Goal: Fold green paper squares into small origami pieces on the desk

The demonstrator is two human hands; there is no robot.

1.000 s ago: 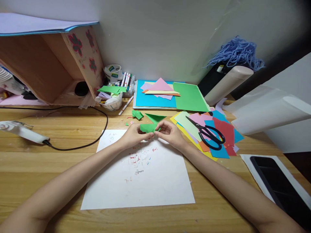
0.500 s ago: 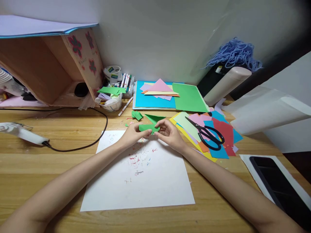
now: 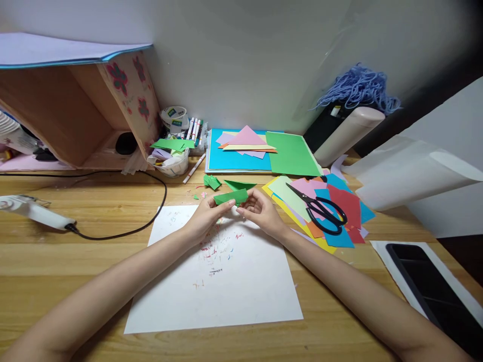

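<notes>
A small folded piece of green paper is pinched between both hands just above the far edge of a white sheet marked with coloured scribbles. My left hand grips its left end with fingers closed. My right hand holds the right end, fingers curled round it. Just behind lie a green paper triangle and a crumpled green scrap on the wooden desk.
Black scissors rest on a fan of coloured paper at the right. Stacked coloured sheets lie at the back. A white glue gun with black cable lies left. A bowl of scraps, markers, a cardboard box and a dark tablet surround the desk.
Both hands have lifted the green paper slightly and turned it, so it now sits higher between the fingertips. The view has shifted a little downward.
</notes>
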